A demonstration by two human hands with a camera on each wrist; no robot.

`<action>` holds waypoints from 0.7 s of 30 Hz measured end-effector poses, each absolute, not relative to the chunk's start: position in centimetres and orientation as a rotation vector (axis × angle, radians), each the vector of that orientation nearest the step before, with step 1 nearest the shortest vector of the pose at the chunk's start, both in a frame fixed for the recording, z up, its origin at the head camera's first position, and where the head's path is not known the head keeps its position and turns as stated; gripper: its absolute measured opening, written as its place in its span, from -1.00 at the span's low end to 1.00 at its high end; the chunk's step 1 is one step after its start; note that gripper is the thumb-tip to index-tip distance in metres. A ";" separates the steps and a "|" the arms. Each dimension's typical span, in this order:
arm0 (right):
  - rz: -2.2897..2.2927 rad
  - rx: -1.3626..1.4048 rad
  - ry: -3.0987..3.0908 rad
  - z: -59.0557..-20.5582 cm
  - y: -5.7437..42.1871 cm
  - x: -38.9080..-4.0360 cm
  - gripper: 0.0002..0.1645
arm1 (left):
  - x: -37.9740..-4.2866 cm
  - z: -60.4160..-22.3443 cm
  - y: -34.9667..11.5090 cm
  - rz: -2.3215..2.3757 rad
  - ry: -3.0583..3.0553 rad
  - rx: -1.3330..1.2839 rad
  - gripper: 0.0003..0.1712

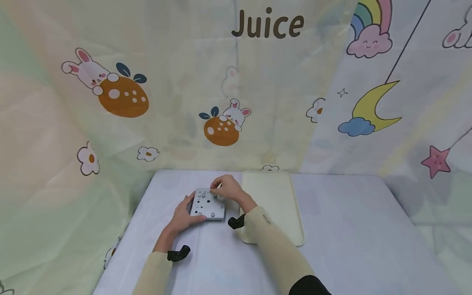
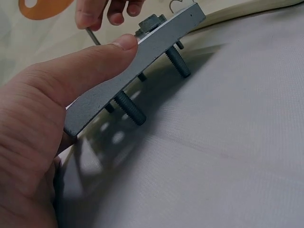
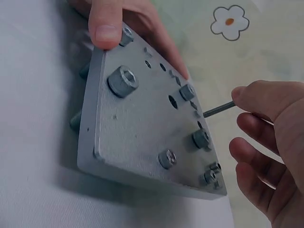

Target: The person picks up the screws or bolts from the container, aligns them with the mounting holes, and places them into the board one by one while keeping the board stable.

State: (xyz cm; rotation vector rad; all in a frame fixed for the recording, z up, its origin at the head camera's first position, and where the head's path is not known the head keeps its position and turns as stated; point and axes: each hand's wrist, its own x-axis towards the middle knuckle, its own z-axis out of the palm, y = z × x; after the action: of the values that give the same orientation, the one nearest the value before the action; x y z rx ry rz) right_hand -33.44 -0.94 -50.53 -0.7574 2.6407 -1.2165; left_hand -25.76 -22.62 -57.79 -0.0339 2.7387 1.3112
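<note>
A grey metal plate (image 1: pixel 217 208) with round holes carries several socket head screws (image 3: pixel 122 81) on its upper face. My left hand (image 1: pixel 182 216) grips it by the left side, thumb over the near edge. Threaded shanks (image 2: pixel 130 108) stick out below the plate, which is held above the cloth in the left wrist view. At its far edge my right hand (image 1: pixel 230 189) pinches a thin metal rod (image 3: pixel 219 109) between thumb and index finger, the other fingers curled loosely. The rod's lower end meets the plate near a row of small holes; whether it sits inside one is unclear.
To the right of the plate lies a cream tray (image 1: pixel 271 192), partly under my right forearm. A white cloth (image 1: pixel 343 229) covers the table. Behind it hangs a printed curtain (image 1: pixel 177 114) with rabbits and flowers.
</note>
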 end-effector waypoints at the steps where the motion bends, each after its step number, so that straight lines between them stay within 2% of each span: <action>1: -1.217 -0.758 2.650 -50.4 -1.1 -33.6 -0.95 | -25.9 -57.7 -22.6 1.321 2.741 -0.031 0.42; 21: -1.216 -0.700 2.668 -52.3 -1.8 -34.7 -0.94 | -25.6 -58.5 -22.2 1.367 2.806 0.002 0.38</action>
State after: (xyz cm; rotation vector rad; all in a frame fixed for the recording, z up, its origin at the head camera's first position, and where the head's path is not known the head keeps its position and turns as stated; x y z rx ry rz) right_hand -34.71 -1.82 -52.35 -0.6998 2.6677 -1.2155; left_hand -25.56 -22.21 -58.53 0.0024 2.8060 1.3669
